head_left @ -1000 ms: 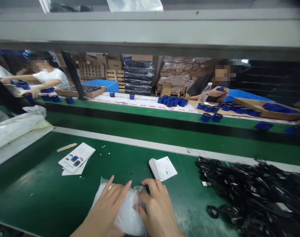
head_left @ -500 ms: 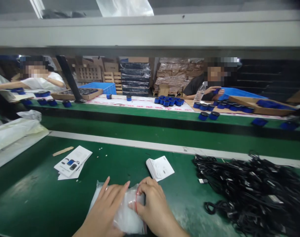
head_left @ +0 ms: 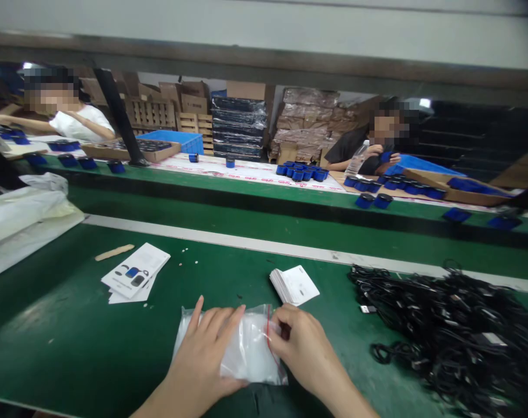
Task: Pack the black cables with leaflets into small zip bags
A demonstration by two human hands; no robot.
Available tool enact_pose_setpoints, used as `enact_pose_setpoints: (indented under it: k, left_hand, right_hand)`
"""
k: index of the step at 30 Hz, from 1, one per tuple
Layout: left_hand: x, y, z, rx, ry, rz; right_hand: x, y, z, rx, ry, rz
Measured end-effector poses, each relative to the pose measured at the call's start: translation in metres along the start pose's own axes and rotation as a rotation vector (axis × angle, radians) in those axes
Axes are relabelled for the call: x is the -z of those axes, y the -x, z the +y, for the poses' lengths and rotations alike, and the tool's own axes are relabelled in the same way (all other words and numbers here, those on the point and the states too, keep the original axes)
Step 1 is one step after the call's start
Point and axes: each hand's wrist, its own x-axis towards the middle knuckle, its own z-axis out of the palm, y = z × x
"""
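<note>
A clear zip bag [head_left: 250, 348] with a red seal line and whitish contents lies on the green table in front of me. My left hand [head_left: 207, 348] rests across its left part, fingers spread and lying over the plastic. With thumb and bent fingers, my right hand [head_left: 296, 339] pinches the bag's right end at the red line. What is inside the bag cannot be made out. Just beyond my right hand sits a stack of white cards [head_left: 296, 284]. Farther left, a few printed leaflets [head_left: 136, 270] overlap beside a wooden stick [head_left: 115, 252].
A tangled heap of black cables [head_left: 447, 331] covers the right side. Plastic sheeting [head_left: 29, 215] lies at the left edge. On the raised far bench, blue-and-black round pieces [head_left: 302, 172] and a bottle [head_left: 357, 159] stand before two people. An overhead beam [head_left: 264, 46] spans the top.
In the picture, the bag and both hands sit slightly farther right. The bag's right end is now flatter and more exposed, with my right hand at its edge. The view has also tilted.
</note>
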Motion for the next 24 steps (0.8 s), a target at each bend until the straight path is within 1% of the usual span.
enact_pose_setpoints:
  k: [4, 7, 10, 12, 13, 16, 19, 22, 24]
  left_hand:
    - [-0.002, 0.001, -0.003, 0.022, 0.011, 0.026]
    - [-0.004, -0.001, -0.003, 0.037, 0.03, 0.039]
    - [-0.006, -0.003, -0.003, 0.017, 0.054, 0.024]
    - [-0.008, -0.002, -0.004, 0.019, 0.06, 0.018]
    - [-0.009, -0.002, -0.004, 0.027, 0.059, 0.014]
    - [-0.007, 0.0, -0.008, 0.043, 0.045, -0.004]
    - [0.001, -0.003, -0.017, 0.039, 0.009, -0.084]
    - [0.012, -0.01, -0.04, 0.014, -0.047, -0.188]
    - [0.019, -0.015, -0.061, 0.018, -0.098, -0.199]
  right_hand:
    - [0.003, -0.004, 0.021, -0.04, -0.203, -0.083]
    - [-0.005, -0.003, 0.031, -0.083, -0.366, -0.141]
    - [-0.016, -0.003, 0.03, -0.1, -0.468, -0.185]
    - [-0.016, -0.005, 0.026, -0.106, -0.504, -0.171]
    - [-0.013, -0.006, 0.024, -0.11, -0.516, -0.142]
    - [0.006, -0.005, 0.025, -0.116, -0.53, -0.022]
    - [0.025, 0.006, 0.038, -0.155, -0.535, 0.0]
    - [0.031, 0.024, 0.06, -0.235, -0.436, -0.005]
    - [0.03, 0.035, 0.073, -0.249, -0.277, -0.003]
